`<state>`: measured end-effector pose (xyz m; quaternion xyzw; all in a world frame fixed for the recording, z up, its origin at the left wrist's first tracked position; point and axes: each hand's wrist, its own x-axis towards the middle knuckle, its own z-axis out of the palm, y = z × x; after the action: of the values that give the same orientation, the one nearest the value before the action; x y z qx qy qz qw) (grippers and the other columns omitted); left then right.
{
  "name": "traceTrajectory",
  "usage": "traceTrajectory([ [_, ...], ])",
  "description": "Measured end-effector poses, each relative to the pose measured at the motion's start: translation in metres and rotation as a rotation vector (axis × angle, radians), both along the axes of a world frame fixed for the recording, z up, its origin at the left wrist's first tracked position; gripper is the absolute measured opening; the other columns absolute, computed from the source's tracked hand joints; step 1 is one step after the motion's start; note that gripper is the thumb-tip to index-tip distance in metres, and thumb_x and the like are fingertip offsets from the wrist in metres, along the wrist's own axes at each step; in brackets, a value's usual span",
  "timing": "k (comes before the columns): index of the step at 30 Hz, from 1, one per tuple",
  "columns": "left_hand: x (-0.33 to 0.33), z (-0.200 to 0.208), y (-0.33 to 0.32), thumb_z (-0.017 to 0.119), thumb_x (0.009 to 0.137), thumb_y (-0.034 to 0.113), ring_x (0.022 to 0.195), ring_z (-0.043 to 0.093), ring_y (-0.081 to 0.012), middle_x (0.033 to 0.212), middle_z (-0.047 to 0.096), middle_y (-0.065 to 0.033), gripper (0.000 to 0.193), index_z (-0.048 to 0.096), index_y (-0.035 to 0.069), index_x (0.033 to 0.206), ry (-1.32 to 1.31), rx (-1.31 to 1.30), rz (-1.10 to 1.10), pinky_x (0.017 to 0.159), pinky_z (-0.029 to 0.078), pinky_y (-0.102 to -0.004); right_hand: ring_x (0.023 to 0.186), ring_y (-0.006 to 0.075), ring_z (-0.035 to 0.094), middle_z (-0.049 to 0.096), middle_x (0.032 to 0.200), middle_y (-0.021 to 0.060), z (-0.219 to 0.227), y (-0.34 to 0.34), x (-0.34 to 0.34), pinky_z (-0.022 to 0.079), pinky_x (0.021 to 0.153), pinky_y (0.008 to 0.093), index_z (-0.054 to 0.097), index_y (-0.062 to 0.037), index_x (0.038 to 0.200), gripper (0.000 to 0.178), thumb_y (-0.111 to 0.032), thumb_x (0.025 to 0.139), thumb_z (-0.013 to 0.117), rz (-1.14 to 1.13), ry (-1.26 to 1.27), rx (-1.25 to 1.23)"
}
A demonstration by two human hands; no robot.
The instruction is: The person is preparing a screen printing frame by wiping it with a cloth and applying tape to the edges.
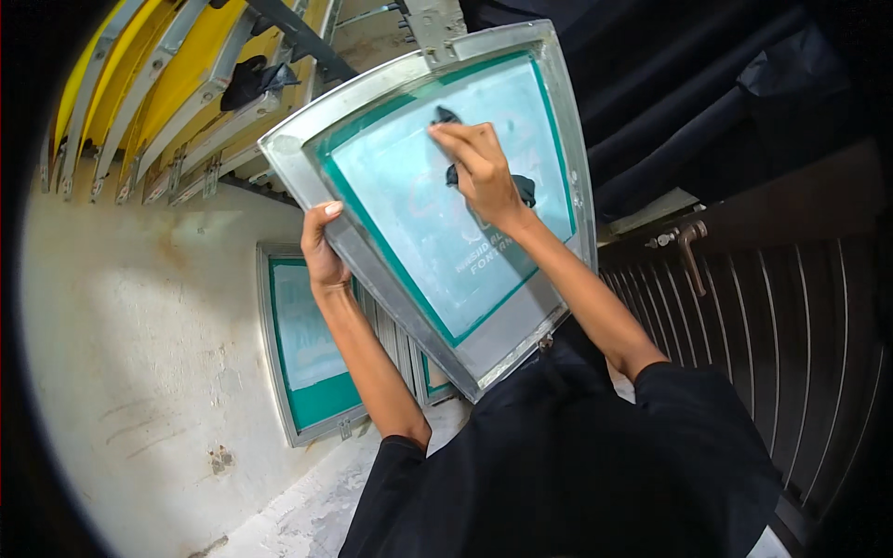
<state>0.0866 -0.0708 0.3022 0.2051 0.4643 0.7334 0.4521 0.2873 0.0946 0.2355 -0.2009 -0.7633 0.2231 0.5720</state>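
In front of me, tilted, is a screen printing frame [400, 302] with a grey metal border, green edging and a pale blue mesh that bears a faint design and lettering. My left hand [326, 249] grips its left side, thumb over the border and the other fingers hidden behind. Against the mesh, in the upper middle, my right hand [488, 179] is closed on a black cloth [446, 115]. Bits of the cloth stick out above the fingertips and beside the palm. The frame's lower edge sits close to my dark shirt [558, 456].
Another green-edged screen frame [312, 335] leans against the stained pale wall [139, 325]. At upper left, several yellow-meshed frames [149, 84] stand in a row, with a black cloth [249, 84] on one. A dark barred gate [744, 344] with a metal latch [690, 244] is at right.
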Motion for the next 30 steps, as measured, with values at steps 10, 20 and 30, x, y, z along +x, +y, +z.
traceTrajectory([
  [10, 0.000, 0.007, 0.006, 0.065, 0.091, 0.022, 0.073, 0.070, -0.0213, 0.085, 0.071, -0.0089, 0.019, 0.068, 0.004, 0.094, 0.048, 0.000, 0.001, 0.071, 0.060, -0.0338, 0.108, 0.0311, 0.068, 0.075, 0.117, 0.0139, 0.001, 0.028, -0.002, 0.055, 0.094, 0.0385, 0.074, -0.0114, 0.128, 0.047, 0.011, 0.089, 0.059, -0.039, 0.118, 0.049],
  [20, 0.002, 0.009, 0.012, 0.067, 0.089, 0.022, 0.069, 0.068, -0.0185, 0.081, 0.068, -0.0067, 0.017, 0.067, 0.005, 0.093, 0.048, -0.014, -0.033, 0.066, 0.059, -0.0323, 0.092, 0.0227, 0.061, 0.068, 0.118, 0.0079, 0.026, 0.037, 0.025, 0.052, 0.085, 0.0360, 0.078, -0.0090, 0.123, 0.039, -0.009, 0.084, 0.083, -0.162, 0.051, 0.007],
  [30, 0.009, 0.008, 0.010, 0.066, 0.089, 0.023, 0.072, 0.069, -0.0209, 0.086, 0.070, -0.0096, 0.021, 0.068, 0.003, 0.096, 0.045, -0.013, -0.039, 0.069, 0.060, -0.0338, 0.066, 0.0029, 0.057, 0.069, 0.077, -0.0025, 0.043, 0.004, 0.061, 0.043, 0.059, 0.0217, 0.078, 0.0041, 0.098, 0.027, -0.023, 0.098, 0.077, 0.194, 0.012, -0.749],
])
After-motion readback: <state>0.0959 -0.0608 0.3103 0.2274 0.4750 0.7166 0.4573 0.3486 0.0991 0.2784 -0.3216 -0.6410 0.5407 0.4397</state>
